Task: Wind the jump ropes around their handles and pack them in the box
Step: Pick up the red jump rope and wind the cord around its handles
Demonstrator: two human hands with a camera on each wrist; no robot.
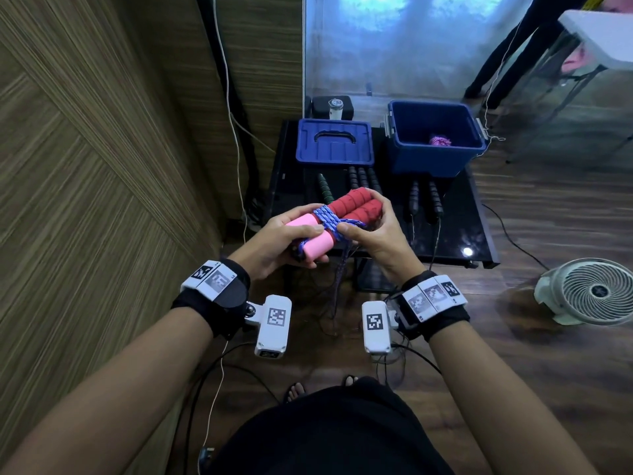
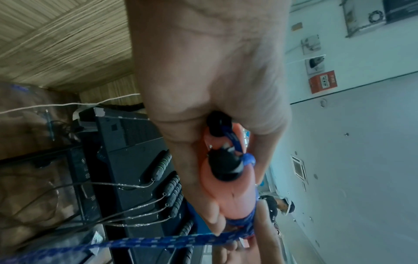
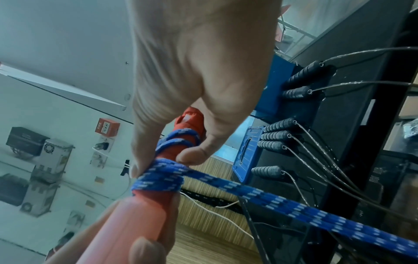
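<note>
Left hand (image 1: 291,240) grips the pink ends of the paired handles (image 1: 356,209) above the near tabletop (image 1: 479,234) edge, right hand (image 1: 373,231) pinches the blue rope (image 1: 329,221) wraps; each turn should lie tight before boxing in the far-right box (image 1: 435,156).

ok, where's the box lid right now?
Head view: the blue lid lies flat on the black table's far left, beside the open blue box, behind the black handles.

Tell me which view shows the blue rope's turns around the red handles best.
The right wrist view: the blue rope fills the frame, individual turns distinct. The head view shows the whole bundle but smaller. The left wrist view shows mostly one blurred strand below the handle ends.
</note>
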